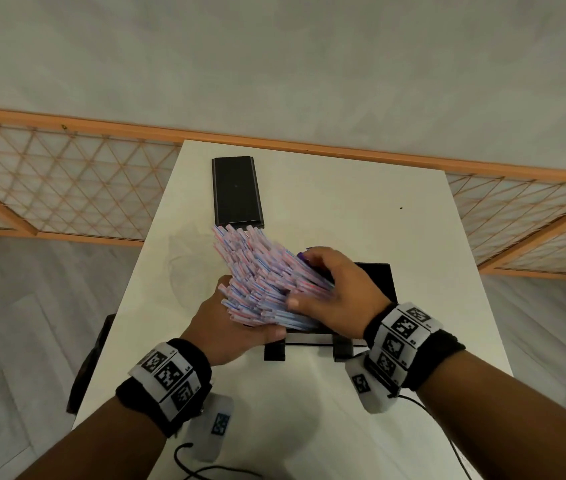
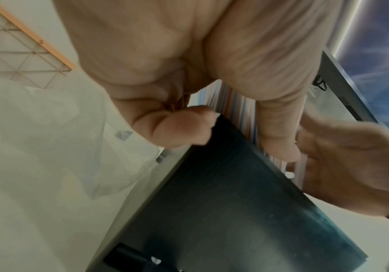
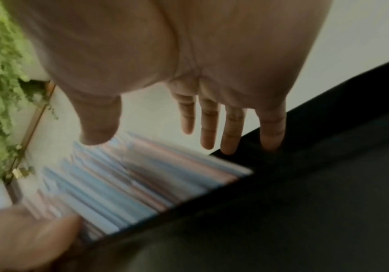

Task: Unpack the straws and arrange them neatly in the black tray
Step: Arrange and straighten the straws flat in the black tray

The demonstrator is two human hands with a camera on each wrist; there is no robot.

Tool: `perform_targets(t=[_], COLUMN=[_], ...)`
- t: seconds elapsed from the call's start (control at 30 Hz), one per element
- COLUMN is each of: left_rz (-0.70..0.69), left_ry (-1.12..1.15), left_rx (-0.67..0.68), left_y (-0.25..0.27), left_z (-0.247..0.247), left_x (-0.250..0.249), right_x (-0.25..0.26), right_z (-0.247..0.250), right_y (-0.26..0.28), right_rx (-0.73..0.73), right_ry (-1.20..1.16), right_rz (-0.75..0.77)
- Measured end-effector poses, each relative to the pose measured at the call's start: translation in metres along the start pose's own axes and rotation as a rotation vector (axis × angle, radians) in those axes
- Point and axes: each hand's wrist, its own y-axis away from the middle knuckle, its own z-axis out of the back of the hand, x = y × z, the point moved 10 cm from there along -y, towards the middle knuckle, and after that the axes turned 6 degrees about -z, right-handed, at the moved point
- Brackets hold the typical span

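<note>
A thick bundle of pink-and-blue striped straws fans out toward the far left, its lower ends at the black tray near me. My left hand cups the bundle from below; the left wrist view shows its thumb and curled fingers round the straws above the tray. My right hand lies on top of the bundle. Seen from the right wrist, that hand has straight fingers over the blurred straws and the tray.
A narrow black box lies at the far side of the white table. An empty clear plastic bag lies left of the straws. A dark chair stands at the table's left edge, with cables near the front.
</note>
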Motion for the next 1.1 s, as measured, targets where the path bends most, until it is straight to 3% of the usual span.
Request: perform_targets(t=[0.07, 0.13, 0.17, 0.23, 0.33, 0.4, 0.57, 0.77, 1.1], left_rz=[0.053, 0.085, 0.086, 0.085, 0.118, 0.123, 0.133, 0.157, 0.228], left_ry=[-0.002, -0.015, -0.019, -0.019, -0.003, 0.007, 0.063, 0.263, 0.321], left_rx=[-0.002, -0.003, 0.002, 0.008, 0.008, 0.015, 0.034, 0.103, -0.027], left_y=[0.002, 0.005, 0.006, 0.007, 0.008, 0.009, 0.015, 0.023, 0.012], left_z=[0.0, -0.001, -0.002, -0.004, -0.008, -0.01, -0.005, 0.006, -0.011], left_x=[0.006, 0.01, 0.011, 0.01, 0.008, 0.005, -0.003, -0.025, -0.027], right_x=[-0.008, -0.022, -0.032, -0.049, -0.045, -0.034, -0.045, -0.044, -0.044], right_z=[0.018, 0.034, 0.035, 0.014, -0.023, -0.031, -0.047, -0.051, -0.056], right_y=[0.013, 0.027, 0.031, 0.036, 0.042, 0.039, 0.034, 0.036, 0.035], right_rx=[-0.094, -0.172, -0.144, 0.059, 0.273, 0.277, 0.409, 0.501, 0.533], right_ry=[-0.046, 0.056, 0.128, 0.263, 0.342, 0.325, 0.47, 0.407, 0.373], right_rz=[-0.03, -0.063, -0.105, -0.184, -0.087, -0.025, -0.107, -0.163, -0.19])
